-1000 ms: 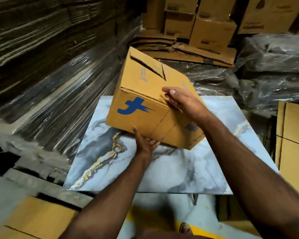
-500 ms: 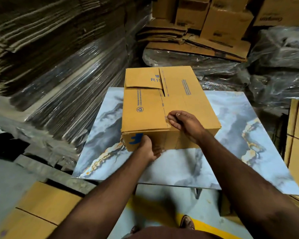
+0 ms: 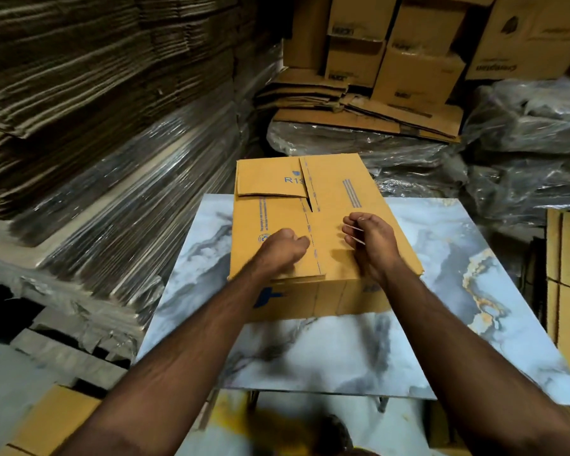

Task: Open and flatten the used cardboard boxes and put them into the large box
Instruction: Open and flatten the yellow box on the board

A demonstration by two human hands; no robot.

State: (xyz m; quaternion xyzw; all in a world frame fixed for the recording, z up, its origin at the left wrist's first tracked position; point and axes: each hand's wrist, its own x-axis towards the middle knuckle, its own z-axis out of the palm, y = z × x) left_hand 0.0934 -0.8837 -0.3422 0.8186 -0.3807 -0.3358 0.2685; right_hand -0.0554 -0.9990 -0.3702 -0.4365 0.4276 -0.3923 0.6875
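Fingers (image 3: 351, 225) of the right hand (image 3: 374, 246) curl loosely above the top seam, holding nothing, while the left hand (image 3: 282, 250) rests bunched on the left flap. Beneath them the yellow-brown corrugated cardboard box (image 3: 336, 192), printed "R1" in blue, sits closed on the marble-patterned bench (image 3: 441, 291), long axis running away from the person.

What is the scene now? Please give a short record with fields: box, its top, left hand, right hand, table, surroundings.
box: cardboard box stands upright on the table, blue logo on its near side
top: flaps closed, still not flattened
left hand: left hand over the top near the middle seam, fingers curled; grip cannot be told
right hand: right hand over the top to the right of the seam, fingers curled; grip cannot be told
table: marble-pattern table
surroundings: wrapped stacks of flat cardboard at left, stacked boxes behind
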